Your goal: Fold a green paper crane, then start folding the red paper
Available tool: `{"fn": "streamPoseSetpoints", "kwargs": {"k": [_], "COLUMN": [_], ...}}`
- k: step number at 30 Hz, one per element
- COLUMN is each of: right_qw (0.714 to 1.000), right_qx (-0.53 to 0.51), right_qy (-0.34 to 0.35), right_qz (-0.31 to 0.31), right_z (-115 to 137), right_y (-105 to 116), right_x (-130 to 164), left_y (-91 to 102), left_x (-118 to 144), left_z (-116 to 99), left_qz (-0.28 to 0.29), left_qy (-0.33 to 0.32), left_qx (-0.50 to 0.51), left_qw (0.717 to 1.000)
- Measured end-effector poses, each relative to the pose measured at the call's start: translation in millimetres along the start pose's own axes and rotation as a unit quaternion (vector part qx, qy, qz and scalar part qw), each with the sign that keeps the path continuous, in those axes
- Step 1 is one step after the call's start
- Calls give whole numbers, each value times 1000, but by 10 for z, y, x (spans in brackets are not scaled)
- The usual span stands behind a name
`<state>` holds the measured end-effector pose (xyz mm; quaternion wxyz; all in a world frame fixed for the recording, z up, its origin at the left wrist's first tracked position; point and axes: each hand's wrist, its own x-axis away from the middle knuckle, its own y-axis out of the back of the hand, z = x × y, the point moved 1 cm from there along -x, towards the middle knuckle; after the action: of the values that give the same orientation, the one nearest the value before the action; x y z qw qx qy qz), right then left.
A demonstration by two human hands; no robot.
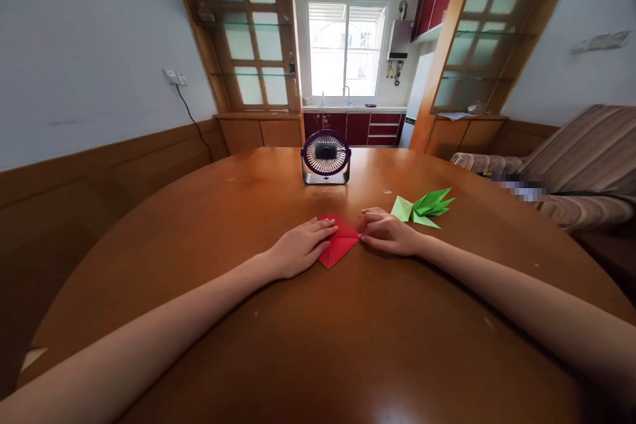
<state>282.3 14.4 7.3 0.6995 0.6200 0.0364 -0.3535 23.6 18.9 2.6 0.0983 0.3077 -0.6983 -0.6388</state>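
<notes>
Pressing flat at frame centre, the left hand [301, 246] pins the red paper [340, 244] while the right hand [385, 230] pinches its corner with curled fingers.

Folded red paper flat on the table

The red sheet of origami paper [339, 246] is creased into a flat, pointed, roughly diamond-like form with sharp folded edges. It lies near the middle of the round brown wooden table [209, 212]. Its left part is covered, and its right tip is pinched.

fan [326, 157] behind folded paper [340, 243] on table [318, 331]; paper crane [423, 208] right.
</notes>
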Motion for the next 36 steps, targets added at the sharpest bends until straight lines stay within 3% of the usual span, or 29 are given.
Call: {"fn": "streamPoseSetpoints", "kwargs": {"k": [6,11,14,22,30,36], "right_qw": [1000,999,999,997,996,995], "right_qx": [27,36,42,73,83,82], "right_qy": [-2,8,9,6,-12,-53], "right_qz": [-1,-4,-3,3,-1,-6], "right_z": [4,10,18,3,-4,0], "right_y": [-14,-16,-11,-18,-37,-31], "right_x": [-1,-9,-12,15,16,0], "left_y": [54,56,48,155,220,280], "left_x": [-283,-482,-497,-441,-441,-450], "left_z": [-28,19,25,28,111,216], "left_qz": [17,78,106,104,112,87], "left_qy": [5,30,26,11,20,30], "left_qx": [-51,-124,-139,-172,-108,32], "left_qw": [999,989,984,979,988,995]}}
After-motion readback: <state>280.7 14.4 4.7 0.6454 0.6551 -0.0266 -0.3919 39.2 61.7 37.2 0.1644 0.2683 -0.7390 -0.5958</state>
